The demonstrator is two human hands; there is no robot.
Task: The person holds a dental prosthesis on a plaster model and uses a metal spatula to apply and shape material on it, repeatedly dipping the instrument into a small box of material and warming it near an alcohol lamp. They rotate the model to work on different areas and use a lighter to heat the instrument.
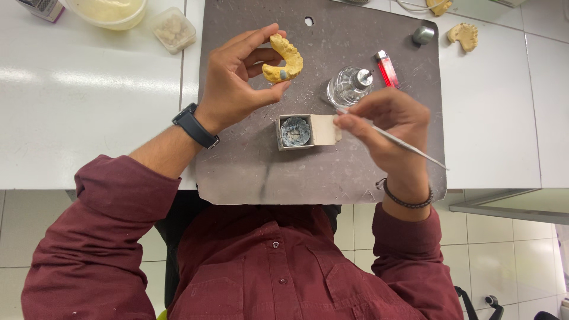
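- Head view looks down at a white worktop (89,118) with a grey mat (255,172) on it.
- Far left, at the top, sit a pale bowl (106,10) and a small clear tub (173,28).
- Next, the left hand (237,77) is held up over the mat, wrist bent back, a dark watch (195,125) on the arm.
- Its grip is closed on a yellow tooth mould (284,59), thumb below and fingers curled over the top.
- In the middle, a small box (308,131) with grey wax inside lies on the mat.
- The right hand (391,130) pinches a thin metal tool (409,146) like a pen, with its tip near the box's edge.
- Behind it stand a glass burner (349,86) and a red lighter (387,68).
- Far right lies another yellow mould (465,35).
- It looks like the step is picking up wax on the tool.
- I think the next move needs a slow, steady tip brought to the held mould.
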